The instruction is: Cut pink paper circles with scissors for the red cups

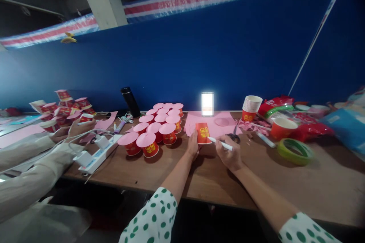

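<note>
My left hand (193,145) is closed around the side of a red paper cup (203,132) with yellow printing, held above the table's front half. In my right hand (229,156) is a white marker-like pen (225,144), its tip at the cup's right side; whether it touches cannot be made out. Behind the cup lie pink paper sheets (196,118) with a pink paper disc (221,122) on them. Dark scissors (235,135) rest just beyond my right hand. To the left, several upside-down red cups (149,149) stand in rows, topped with pink discs (146,139).
A lit phone-like screen (207,104) leans at the back. Stacked cups (251,108), green tape (294,151) and another white pen (266,140) are right. Left are a power strip (98,155), a black bottle (129,101) and a co-worker's hands (81,126) holding a cup.
</note>
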A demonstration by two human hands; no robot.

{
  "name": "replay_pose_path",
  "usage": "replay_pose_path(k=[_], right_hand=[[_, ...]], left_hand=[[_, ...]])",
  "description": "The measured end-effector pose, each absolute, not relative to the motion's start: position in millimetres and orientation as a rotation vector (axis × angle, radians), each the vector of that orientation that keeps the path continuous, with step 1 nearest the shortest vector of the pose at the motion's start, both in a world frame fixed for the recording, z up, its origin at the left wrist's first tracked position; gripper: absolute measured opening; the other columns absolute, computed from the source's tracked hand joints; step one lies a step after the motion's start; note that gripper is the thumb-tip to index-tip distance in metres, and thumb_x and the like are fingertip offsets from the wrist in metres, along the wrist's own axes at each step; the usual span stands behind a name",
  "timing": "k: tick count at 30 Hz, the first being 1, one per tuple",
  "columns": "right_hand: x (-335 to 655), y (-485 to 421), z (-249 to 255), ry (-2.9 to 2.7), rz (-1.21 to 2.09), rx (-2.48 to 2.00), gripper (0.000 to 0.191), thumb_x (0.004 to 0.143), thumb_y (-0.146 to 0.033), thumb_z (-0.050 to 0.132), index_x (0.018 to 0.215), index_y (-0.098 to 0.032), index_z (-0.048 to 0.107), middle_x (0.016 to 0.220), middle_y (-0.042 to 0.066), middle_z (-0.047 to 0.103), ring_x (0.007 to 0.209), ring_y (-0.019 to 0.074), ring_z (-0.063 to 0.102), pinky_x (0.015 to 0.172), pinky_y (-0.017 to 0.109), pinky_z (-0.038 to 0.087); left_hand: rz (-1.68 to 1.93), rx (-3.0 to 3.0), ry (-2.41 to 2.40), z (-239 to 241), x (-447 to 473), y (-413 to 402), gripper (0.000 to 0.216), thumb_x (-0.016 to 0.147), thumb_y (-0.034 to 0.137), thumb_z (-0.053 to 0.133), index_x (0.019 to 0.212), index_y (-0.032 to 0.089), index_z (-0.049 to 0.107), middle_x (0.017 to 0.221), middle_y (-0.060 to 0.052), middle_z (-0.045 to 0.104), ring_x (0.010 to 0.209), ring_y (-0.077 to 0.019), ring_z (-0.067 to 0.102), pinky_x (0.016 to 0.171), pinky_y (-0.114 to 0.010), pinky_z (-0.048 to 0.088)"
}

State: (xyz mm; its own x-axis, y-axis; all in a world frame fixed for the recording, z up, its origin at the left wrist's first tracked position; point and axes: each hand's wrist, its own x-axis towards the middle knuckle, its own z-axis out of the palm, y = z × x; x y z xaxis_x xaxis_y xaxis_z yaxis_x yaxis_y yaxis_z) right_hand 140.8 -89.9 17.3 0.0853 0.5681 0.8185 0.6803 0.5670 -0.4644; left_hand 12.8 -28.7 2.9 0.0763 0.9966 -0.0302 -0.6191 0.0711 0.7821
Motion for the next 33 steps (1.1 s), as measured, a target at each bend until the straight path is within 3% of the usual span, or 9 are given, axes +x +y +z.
replay_pose_path(k=[9, 33], right_hand=[[142.7, -89.0, 18.0, -1.527, -0.053, -1.151, 0.014, 0.082, -0.025, 0.048, 0.074, -0.018, 0.057, 0.059, 0.001, 0.060, 0.050, 0.0130, 0.055, 0.050, 0.023, 0.043], [145.0, -90.1, 21.3, -1.562, 0.110, -1.029, 0.013, 0.081, -0.022, 0.048, 0.070, -0.018, 0.054, 0.061, -0.001, 0.054, 0.055, 0.0124, 0.051, 0.056, 0.024, 0.040]], left_hand=[[1.351, 0.692, 0.660, -2.6, 11.2, -24.6, 0.043, 0.079, 0.047, 0.053, 0.099, 0.010, 0.059, 0.085, -0.012, 0.068, 0.082, -0.0229, 0.065, 0.071, -0.034, 0.052], [1.321, 0.667, 0.664, 4.0, 6.9, -28.2, 0.041, 0.079, 0.047, 0.053, 0.096, 0.011, 0.061, 0.084, -0.010, 0.068, 0.075, -0.0198, 0.065, 0.063, -0.027, 0.052]])
